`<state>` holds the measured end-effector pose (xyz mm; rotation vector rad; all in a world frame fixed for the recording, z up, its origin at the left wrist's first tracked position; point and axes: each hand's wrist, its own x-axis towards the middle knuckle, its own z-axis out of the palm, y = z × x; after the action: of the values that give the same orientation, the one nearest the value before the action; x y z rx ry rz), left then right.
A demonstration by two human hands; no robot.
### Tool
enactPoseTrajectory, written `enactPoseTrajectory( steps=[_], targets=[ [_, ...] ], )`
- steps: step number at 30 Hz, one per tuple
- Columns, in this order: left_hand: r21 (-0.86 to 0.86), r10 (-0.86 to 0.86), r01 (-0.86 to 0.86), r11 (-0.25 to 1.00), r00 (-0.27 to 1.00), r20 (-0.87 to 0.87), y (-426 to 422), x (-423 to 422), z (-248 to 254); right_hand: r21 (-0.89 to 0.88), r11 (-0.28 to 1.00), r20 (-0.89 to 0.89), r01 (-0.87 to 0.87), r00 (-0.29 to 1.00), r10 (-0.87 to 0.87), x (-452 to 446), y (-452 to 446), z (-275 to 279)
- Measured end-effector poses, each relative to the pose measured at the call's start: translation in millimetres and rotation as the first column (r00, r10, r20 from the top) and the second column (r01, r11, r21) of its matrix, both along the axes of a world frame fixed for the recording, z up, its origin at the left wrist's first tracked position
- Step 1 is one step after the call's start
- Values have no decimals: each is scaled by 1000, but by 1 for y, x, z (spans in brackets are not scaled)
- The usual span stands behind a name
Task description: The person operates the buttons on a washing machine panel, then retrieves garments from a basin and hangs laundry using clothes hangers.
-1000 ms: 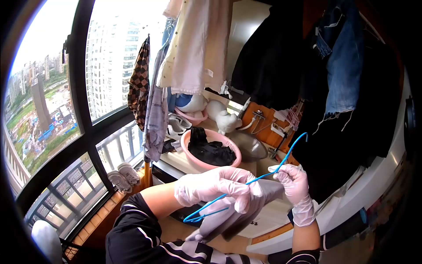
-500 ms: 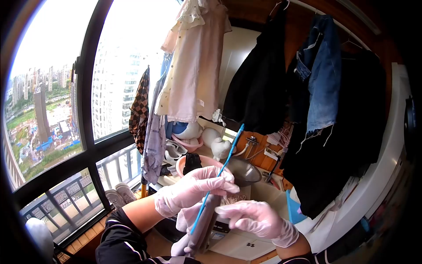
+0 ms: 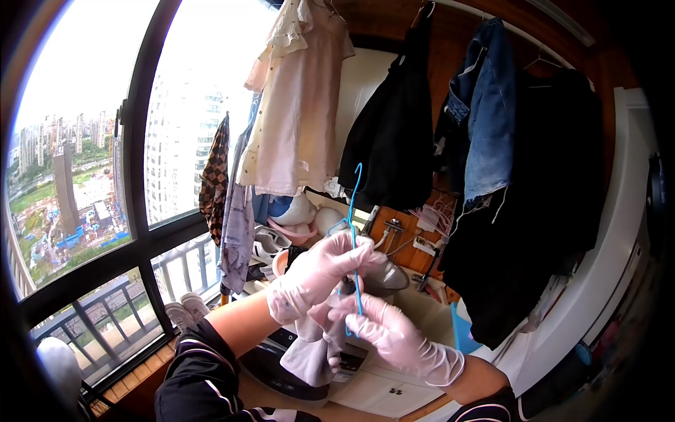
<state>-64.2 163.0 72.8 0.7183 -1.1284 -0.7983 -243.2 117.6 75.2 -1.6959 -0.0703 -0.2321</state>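
Note:
A blue clothes hanger (image 3: 354,228) stands nearly upright in front of me, hook at the top, seen almost edge-on. My left hand (image 3: 316,274), in a pale pink translucent glove, is closed around its middle. Lower down, my gloved right hand (image 3: 397,334) has its fingers closed on the hanger's bottom part. A greyish-mauve garment (image 3: 309,355) dangles beneath my hands, bunched and partly hidden by them. Which fingers hold the cloth I cannot tell.
Pink dress (image 3: 295,133), black garment (image 3: 394,126) and denim piece (image 3: 492,119) hang overhead. Behind my hands are a metal bowl (image 3: 387,278) and a washing machine (image 3: 281,376). White shoes (image 3: 186,309) sit by the window at left.
The hanger has turned more upright, its hook now visible at the top. My right hand has moved in from beside it and closed on its lower part. The view has shifted slightly.

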Motion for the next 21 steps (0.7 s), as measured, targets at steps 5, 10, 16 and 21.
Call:
enactPoseTrajectory(
  steps=[5, 10, 16, 21],
  targets=[
    [-38, 26, -29, 999, 997, -73, -15, -7, 45, 110, 991, 41, 78, 996, -83, -3, -31, 36],
    [-108, 64, -63, 992, 998, 5, -26, -2, 80, 102, 973, 92, 206, 972, -215, -1, -32, 60],
    [-26, 78, -76, 997, 995, 63, -38, 3, 107, 202, 978, 271, 41, 958, -96, 11, -37, 85],
    [-238, 332, -256, 937, 863, 380, -33, 31, 141, 305, 952, 360, -20, 928, -96, 31, -51, 131]
  ],
)
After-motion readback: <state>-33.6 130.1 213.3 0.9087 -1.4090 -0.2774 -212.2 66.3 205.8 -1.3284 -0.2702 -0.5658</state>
